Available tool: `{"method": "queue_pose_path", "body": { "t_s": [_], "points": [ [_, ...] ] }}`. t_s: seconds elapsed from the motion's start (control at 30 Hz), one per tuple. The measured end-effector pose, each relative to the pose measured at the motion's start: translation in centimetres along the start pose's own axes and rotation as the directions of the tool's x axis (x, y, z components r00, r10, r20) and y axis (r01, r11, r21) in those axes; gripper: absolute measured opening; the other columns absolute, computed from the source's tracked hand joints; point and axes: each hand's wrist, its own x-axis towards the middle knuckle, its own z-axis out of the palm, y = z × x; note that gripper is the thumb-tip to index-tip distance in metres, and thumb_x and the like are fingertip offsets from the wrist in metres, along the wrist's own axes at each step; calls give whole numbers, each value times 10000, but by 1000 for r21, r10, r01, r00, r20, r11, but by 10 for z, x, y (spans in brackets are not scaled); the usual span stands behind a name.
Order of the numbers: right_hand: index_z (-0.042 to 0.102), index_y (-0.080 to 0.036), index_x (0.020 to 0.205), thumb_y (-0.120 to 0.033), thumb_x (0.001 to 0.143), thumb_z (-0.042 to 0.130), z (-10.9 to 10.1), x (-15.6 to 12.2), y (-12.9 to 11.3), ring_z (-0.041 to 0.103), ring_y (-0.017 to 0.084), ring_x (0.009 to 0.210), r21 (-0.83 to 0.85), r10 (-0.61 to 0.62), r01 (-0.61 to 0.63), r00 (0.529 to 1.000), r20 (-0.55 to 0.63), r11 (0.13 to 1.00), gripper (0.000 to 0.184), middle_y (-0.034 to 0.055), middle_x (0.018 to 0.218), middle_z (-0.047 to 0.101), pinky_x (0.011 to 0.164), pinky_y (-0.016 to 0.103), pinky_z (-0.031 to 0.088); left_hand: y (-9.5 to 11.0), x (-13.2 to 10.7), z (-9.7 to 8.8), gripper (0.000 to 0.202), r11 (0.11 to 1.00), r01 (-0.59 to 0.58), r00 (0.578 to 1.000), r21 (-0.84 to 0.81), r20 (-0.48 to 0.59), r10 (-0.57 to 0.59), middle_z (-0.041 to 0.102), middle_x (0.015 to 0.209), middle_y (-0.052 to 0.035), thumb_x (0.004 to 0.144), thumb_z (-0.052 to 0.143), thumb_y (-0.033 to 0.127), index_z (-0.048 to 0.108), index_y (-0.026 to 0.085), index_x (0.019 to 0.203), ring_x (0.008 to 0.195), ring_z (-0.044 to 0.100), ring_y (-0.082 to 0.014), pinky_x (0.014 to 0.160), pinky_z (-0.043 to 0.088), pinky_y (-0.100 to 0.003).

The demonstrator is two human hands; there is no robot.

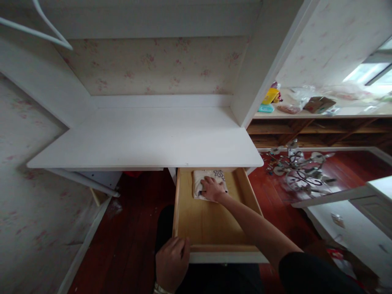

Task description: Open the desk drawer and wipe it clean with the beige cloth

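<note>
A pale folded cloth (197, 179) with a dark printed pattern lies at the back of the pulled-out wooden drawer (214, 228). My right hand (212, 188) rests on top of this cloth, palm down, fingers somewhat apart. My right forearm reaches across the drawer's right front part. At the drawer's front left corner is my left hand (173, 261), its fingers curled closed and the thumb against the corner. Whether anything is inside that hand is hidden. Above the drawer extends the white desktop (165, 136).
Tall white side panels and an upper shelf (165, 20) frame the desk. A white cable (52, 34) hangs at upper left. On the red floor at right lies a chandelier (301, 167). Bags and a box (319, 104) sit on a ledge, with white furniture (339, 224) lower right.
</note>
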Motion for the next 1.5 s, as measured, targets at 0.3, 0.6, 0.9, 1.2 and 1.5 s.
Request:
{"method": "queue_pose_path", "body": {
  "t_s": [0.3,0.6,0.9,1.2,1.5],
  "points": [
    [472,-240,1366,-326,786,547,-10,-40,80,447,303,1191,5,10,-10,1000,10,1000,592,120,1466,347,932,439,377,-1,3,-2,367,1000,-30,998,-3,63,31,570,575,21,936,459,268,537,211,582,571,551,-109,557,357,-262],
    [591,-241,1195,-432,660,735,36,-132,70,453,334,1146,16,-202,202,979,16,979,586,129,1278,480,916,442,420,-1,2,0,345,999,-36,998,24,48,35,572,586,24,933,468,265,546,216,600,574,555,-111,555,347,-273],
    [536,-305,1326,-514,709,693,36,-112,26,450,372,1184,49,-301,298,950,85,953,671,144,1388,405,929,504,432,-1,3,4,354,999,-32,999,36,16,31,561,572,24,927,480,274,536,221,582,561,546,-113,552,335,-280],
    [458,-322,1364,-613,781,547,47,-76,-79,337,448,1266,-11,-281,284,953,117,959,657,155,1485,303,784,698,427,-1,0,5,340,1000,-1,1000,1,-22,1,571,572,22,924,487,259,549,222,592,565,551,-112,559,336,-282],
    [346,-345,1437,-501,873,453,16,3,-77,247,379,1315,-88,-120,120,993,6,989,594,112,1509,270,901,713,304,-3,-1,6,353,1000,-18,999,-2,-47,18,570,559,20,923,477,246,549,222,578,553,549,-113,558,360,-271]
  ]
}}
